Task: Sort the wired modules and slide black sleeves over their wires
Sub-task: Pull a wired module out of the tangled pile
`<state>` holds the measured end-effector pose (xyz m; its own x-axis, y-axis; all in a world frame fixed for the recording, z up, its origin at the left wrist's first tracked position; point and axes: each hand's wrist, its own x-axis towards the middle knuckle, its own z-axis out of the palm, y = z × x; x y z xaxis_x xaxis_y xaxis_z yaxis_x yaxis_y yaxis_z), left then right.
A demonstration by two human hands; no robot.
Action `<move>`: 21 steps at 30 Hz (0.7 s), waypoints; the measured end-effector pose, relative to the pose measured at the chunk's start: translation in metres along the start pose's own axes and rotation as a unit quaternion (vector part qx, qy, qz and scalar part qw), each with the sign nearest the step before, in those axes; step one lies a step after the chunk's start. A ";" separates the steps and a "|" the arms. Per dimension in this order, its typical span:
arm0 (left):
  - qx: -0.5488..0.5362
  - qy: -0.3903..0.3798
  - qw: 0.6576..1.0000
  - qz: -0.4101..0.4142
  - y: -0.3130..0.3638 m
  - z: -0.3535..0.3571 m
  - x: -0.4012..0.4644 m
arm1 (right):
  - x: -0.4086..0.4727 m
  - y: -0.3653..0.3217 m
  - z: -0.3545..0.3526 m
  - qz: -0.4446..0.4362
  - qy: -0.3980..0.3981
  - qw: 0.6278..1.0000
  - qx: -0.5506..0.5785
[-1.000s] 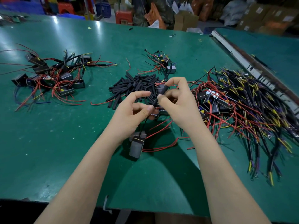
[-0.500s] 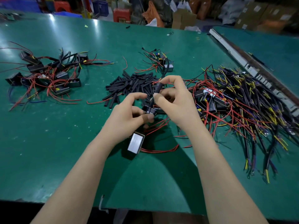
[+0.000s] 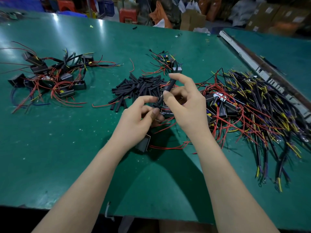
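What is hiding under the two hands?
Under the left hand a grey module pokes out, with red wires looping beneath. The right hand pinches a black sleeve. More modules lie behind; how many is covered.

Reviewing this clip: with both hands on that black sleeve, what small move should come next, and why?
Probably slide the black sleeve further down the wires toward the module. The right hand pinches the sleeve, the left hand pinches the wires below, and the module hangs under the left hand.
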<state>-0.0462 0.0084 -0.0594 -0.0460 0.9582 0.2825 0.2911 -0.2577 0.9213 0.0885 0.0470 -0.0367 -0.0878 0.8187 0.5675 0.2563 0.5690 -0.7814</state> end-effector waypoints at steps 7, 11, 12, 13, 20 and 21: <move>0.179 0.032 0.983 -0.034 -0.001 -0.006 0.001 | -0.002 0.003 0.006 -0.022 0.009 0.996 -0.084; 0.199 0.026 0.979 -0.015 0.003 -0.007 -0.001 | -0.002 0.007 0.005 -0.009 0.010 0.997 -0.082; 0.205 0.032 0.978 -0.008 0.003 -0.008 -0.001 | -0.001 0.008 0.003 -0.001 0.005 0.998 -0.066; 0.207 0.036 0.978 -0.003 0.003 -0.008 -0.001 | 0.000 0.009 0.003 0.007 0.001 0.999 -0.049; 0.197 0.046 0.979 0.023 0.000 -0.001 -0.002 | -0.002 0.006 0.008 0.027 0.002 1.000 -0.016; 0.192 0.052 0.980 0.025 0.000 0.000 -0.003 | 0.000 0.007 0.007 0.039 0.000 0.999 -0.007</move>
<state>-0.0465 0.0058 -0.0600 -0.1131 0.9227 0.3685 0.6320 -0.2193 0.7433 0.0837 0.0511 -0.0441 -0.0662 0.8609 0.5045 0.2762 0.5017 -0.8198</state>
